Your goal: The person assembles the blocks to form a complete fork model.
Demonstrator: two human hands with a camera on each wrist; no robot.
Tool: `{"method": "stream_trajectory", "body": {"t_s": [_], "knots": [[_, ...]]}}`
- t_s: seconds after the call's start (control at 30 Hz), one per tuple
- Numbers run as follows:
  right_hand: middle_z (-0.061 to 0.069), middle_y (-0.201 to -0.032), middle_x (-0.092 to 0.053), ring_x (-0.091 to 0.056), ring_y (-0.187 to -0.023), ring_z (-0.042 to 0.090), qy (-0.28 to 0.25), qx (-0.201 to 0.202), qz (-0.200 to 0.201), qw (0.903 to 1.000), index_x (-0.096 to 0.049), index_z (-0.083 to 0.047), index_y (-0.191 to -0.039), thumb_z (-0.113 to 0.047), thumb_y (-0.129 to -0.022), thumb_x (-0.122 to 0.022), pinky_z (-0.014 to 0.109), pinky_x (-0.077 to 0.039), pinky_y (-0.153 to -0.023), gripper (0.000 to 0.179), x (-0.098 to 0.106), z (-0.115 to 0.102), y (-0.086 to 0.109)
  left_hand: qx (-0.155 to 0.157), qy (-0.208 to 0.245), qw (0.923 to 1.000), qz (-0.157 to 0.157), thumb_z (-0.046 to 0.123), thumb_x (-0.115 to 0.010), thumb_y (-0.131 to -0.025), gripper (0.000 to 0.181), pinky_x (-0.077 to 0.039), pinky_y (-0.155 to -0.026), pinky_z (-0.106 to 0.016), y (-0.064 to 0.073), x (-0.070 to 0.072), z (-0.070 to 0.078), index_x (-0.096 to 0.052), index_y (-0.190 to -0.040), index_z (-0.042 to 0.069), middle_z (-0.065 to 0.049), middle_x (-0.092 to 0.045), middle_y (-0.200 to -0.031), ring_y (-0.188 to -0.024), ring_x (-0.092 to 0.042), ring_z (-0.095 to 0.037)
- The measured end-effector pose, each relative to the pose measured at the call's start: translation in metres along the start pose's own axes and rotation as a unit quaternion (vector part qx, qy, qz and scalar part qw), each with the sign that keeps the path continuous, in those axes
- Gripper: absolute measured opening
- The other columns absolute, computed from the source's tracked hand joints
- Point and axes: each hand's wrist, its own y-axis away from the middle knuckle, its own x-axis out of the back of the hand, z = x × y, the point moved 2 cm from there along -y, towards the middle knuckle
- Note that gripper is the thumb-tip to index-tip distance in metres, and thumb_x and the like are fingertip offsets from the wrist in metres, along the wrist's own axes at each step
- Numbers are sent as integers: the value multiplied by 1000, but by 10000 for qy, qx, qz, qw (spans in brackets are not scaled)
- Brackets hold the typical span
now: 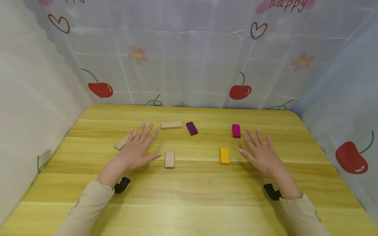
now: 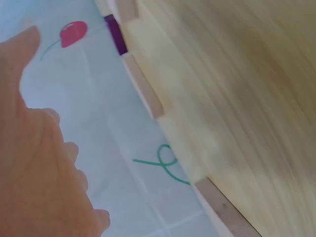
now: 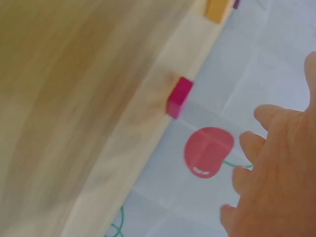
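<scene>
My left hand [image 1: 134,153] hovers over the left of the table with its fingers spread and holds nothing. It partly hides a slanted plain wooden block [image 1: 120,144]. Right of its thumb lies a second plain block [image 1: 169,159], and beyond the fingertips a third one [image 1: 171,125]. Beside that third block is a purple block [image 1: 192,128]. My right hand [image 1: 261,155], also spread and holding nothing, is close to a magenta block [image 1: 236,130]. A yellow block [image 1: 224,156] lies left of its thumb. The right wrist view shows the magenta block [image 3: 179,98] apart from the fingers.
The blocks lie scattered on a wood-grain table [image 1: 195,196] with rounded far corners. A pale curtain [image 1: 186,65] printed with cherries, flowers and hearts stands along the far edge, and similar sheets hang at both sides. Black pieces [image 1: 122,185] show at both wrists.
</scene>
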Motion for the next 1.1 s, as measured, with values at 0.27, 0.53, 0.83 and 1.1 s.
{"method": "stream_trajectory", "body": {"t_s": [0.27, 0.53, 0.83, 1.1], "knots": [[14, -155, -5, 9, -138, 34, -333, 73, -141, 9993, -11, -12, -152, -47, -99, -37, 58, 8, -104, 69, 0, -18, 0, -257, 368, 9990, 42, 57, -46, -92, 86, 1, -105, -59, -1, 1, 20, -1, -152, 14, -3, 12, -154, -139, 9, -26], [13, -155, -7, 3, -139, 35, -569, 173, -213, 9980, -11, -15, -152, -48, -98, -39, 56, 8, -105, 69, -4, -32, -3, -516, 914, 9945, -31, 51, -52, -92, 85, -6, -106, -57, -1, -10, 26, -10, -151, 9, -6, -3, -155, -140, -1, -23], [11, -154, -9, -3, -139, 34, -734, 405, -272, 9961, -18, -9, -151, -44, -95, -51, 59, 1, -105, 74, -8, -39, -11, -668, 1530, 9850, -429, 38, -59, -92, 71, -13, -105, -57, 1, -25, 22, -28, -148, 8, -13, -16, -153, -138, -13, -30], [18, -147, -29, -22, -135, 36, -1311, 717, -557, 9872, -35, -1, -144, -27, -95, -56, 62, -13, -103, 59, -20, -37, -12, -577, 1758, 9805, -659, 37, -58, -93, 63, -12, -106, -57, -2, -30, 18, -36, -145, 9, -14, -25, -150, -136, -19, -32]]}}
